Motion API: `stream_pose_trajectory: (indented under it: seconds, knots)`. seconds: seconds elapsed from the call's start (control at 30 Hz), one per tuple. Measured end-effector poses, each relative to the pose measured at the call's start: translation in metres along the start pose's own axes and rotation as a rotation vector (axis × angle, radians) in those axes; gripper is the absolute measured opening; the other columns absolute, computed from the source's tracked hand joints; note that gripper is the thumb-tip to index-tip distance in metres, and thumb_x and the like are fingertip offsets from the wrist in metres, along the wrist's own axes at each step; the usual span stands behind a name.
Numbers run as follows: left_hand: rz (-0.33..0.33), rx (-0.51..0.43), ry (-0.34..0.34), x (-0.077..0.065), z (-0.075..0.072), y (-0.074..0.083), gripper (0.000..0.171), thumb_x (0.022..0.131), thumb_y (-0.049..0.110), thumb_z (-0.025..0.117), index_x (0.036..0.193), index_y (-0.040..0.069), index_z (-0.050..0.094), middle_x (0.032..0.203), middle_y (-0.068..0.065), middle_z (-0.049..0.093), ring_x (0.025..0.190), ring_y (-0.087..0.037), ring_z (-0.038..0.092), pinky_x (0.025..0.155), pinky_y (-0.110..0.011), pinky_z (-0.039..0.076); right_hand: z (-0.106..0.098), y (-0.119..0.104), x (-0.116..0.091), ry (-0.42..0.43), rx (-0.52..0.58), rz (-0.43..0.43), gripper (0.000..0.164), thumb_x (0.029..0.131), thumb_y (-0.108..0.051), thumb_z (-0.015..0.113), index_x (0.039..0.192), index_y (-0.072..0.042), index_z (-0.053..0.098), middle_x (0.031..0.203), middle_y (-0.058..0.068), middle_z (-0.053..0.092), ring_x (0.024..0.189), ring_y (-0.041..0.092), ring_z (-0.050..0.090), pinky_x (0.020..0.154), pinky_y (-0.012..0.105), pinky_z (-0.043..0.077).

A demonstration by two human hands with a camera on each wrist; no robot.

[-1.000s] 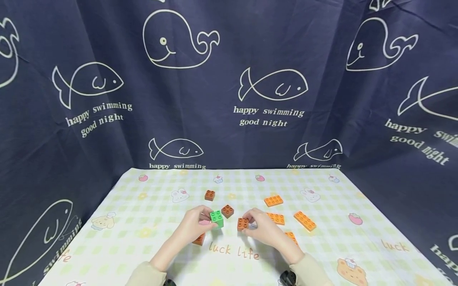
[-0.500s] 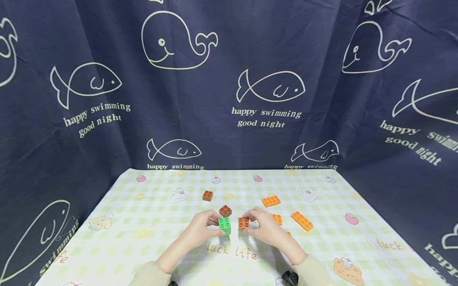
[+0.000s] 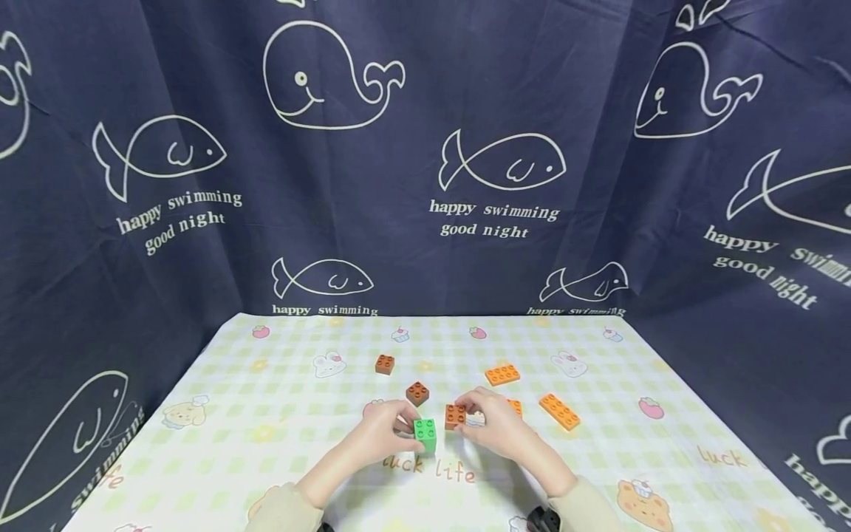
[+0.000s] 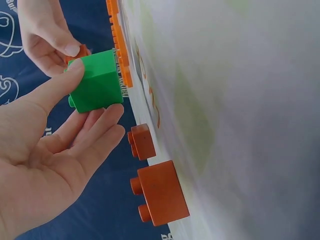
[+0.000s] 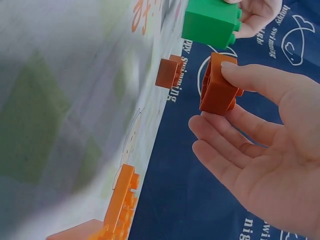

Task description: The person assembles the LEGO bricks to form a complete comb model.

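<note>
My left hand (image 3: 384, 432) pinches a green toy building brick (image 3: 425, 434) between thumb and fingers, studs upward, over the middle of the table. Just to its right, my right hand (image 3: 495, 423) holds a brown brick (image 3: 455, 417) by its sides, studs up as well. A narrow gap separates the two bricks in the head view. The right wrist view shows the hollow underside edge of the brown brick (image 5: 218, 84), with thumb on one side and fingertips on the other. Behind the hands, one brown brick (image 3: 417, 394) lies on the cloth, and another brown brick (image 3: 384, 364) sits farther back.
To the right lie flat orange bricks: one at the back (image 3: 501, 374), an angled orange brick (image 3: 560, 411), and an orange brick (image 3: 515, 407) partly behind my right hand. A patterned tablecloth (image 3: 219, 384) covers the table. A dark blue curtain (image 3: 412, 244) hangs behind it.
My left hand has carried the green brick right and toward me, closer to the brown one. The right hand has barely moved. A brown brick near the left hand is now covered in the head view.
</note>
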State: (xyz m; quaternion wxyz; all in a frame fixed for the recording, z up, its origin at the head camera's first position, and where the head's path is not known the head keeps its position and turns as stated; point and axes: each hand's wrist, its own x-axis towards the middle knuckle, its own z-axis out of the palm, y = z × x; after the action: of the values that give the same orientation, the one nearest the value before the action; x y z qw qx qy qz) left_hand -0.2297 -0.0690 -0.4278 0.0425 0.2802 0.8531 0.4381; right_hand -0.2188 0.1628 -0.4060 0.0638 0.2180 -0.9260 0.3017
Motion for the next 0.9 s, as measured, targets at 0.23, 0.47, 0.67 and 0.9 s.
stream_pose_trajectory:
  seconds: [0.23, 0.47, 0.67, 0.9]
  knots:
    - [-0.012, -0.020, -0.046, 0.000, 0.003, -0.002, 0.033, 0.071, 0.018, 0.081, 0.095, 0.006, 0.062, 0.091, -0.002, 0.064, 0.078, -0.012, 0.067, 0.069, -0.016, 0.053, 0.000, -0.003, -0.001, -0.005, 0.017, 0.010, 0.032, 0.077, -0.016, 0.074, 0.106, -0.005, 0.064, 0.097, 0.002, 0.063, 0.091, 0.020, 0.060, 0.083, 0.043, 0.053]
    - [-0.030, -0.014, -0.083, 0.000, 0.005, -0.002, 0.032, 0.070, 0.017, 0.082, 0.093, 0.008, 0.061, 0.089, 0.001, 0.062, 0.079, -0.013, 0.068, 0.067, -0.016, 0.053, 0.000, -0.004, -0.004, -0.034, 0.059, -0.027, 0.030, 0.079, -0.016, 0.073, 0.106, -0.007, 0.063, 0.100, 0.001, 0.063, 0.094, 0.023, 0.061, 0.086, 0.045, 0.052]
    - [-0.057, -0.041, -0.118, 0.000, 0.008, 0.000, 0.031, 0.071, 0.015, 0.081, 0.093, 0.007, 0.061, 0.089, 0.000, 0.063, 0.079, -0.013, 0.067, 0.066, -0.015, 0.053, 0.001, -0.005, -0.004, -0.061, 0.053, -0.071, 0.030, 0.080, -0.018, 0.073, 0.107, -0.010, 0.064, 0.100, -0.002, 0.063, 0.094, 0.019, 0.062, 0.087, 0.041, 0.053]
    - [-0.060, -0.053, -0.145, 0.002, 0.011, 0.004, 0.032, 0.071, 0.015, 0.081, 0.094, 0.007, 0.060, 0.088, 0.001, 0.063, 0.077, -0.008, 0.066, 0.068, -0.015, 0.052, 0.001, -0.010, -0.005, -0.093, 0.044, -0.094, 0.029, 0.081, -0.020, 0.072, 0.107, -0.011, 0.063, 0.101, -0.003, 0.063, 0.095, 0.019, 0.061, 0.087, 0.041, 0.052]
